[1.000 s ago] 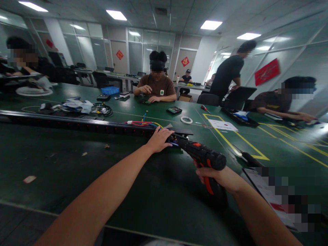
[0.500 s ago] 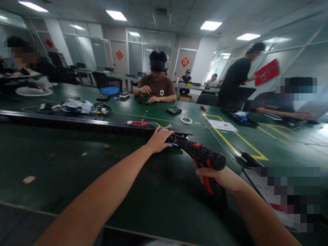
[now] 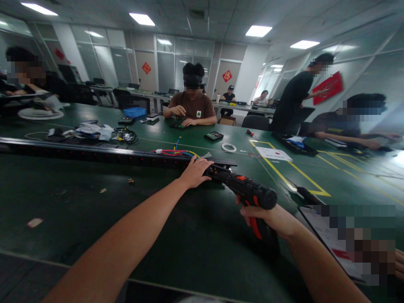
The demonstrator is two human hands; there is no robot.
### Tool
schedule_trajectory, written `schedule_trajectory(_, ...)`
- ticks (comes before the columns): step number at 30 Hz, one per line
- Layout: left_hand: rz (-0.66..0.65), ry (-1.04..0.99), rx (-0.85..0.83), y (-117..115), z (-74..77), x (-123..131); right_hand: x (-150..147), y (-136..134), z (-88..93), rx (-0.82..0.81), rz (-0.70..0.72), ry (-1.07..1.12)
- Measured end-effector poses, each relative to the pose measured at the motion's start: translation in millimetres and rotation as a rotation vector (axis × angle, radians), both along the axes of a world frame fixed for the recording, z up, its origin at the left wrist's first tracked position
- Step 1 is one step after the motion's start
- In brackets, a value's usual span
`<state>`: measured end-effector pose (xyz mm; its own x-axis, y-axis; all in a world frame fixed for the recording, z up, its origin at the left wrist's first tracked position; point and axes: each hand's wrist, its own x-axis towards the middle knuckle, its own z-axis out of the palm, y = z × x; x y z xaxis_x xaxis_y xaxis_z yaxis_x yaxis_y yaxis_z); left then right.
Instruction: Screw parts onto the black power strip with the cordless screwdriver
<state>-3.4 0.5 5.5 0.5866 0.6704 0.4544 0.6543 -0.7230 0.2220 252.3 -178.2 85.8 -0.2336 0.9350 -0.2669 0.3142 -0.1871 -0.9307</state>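
A long black power strip runs across the green table from the far left to the middle. My left hand lies on its right end with the fingers curled over the strip, holding it down. My right hand is closed round the handle of a black and orange electric screwdriver. The tool's tip points at the strip's end, right next to my left fingers. Red, blue and yellow wires come out just behind the strip there.
A roll of white tape, a calculator, a white sheet and yellow floor-tape lines lie beyond. A paper lies at my right. Several people sit or stand around the table. Small scraps dot the near left.
My hands and the screwdriver have stayed in place. The standing person in black at the back right has moved to the right and raised an arm.
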Motion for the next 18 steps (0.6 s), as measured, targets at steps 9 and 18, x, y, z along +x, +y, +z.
schedule_trajectory(9,0.001,0.001,0.002,1.9,-2.0,-0.2,0.8,1.2,-2.7,-0.001,-0.006,0.017)
schedule_trajectory(18,-0.001,0.001,-0.008,2.7,-3.3,-0.7,0.8,1.7,-2.0,0.012,-0.005,-0.012)
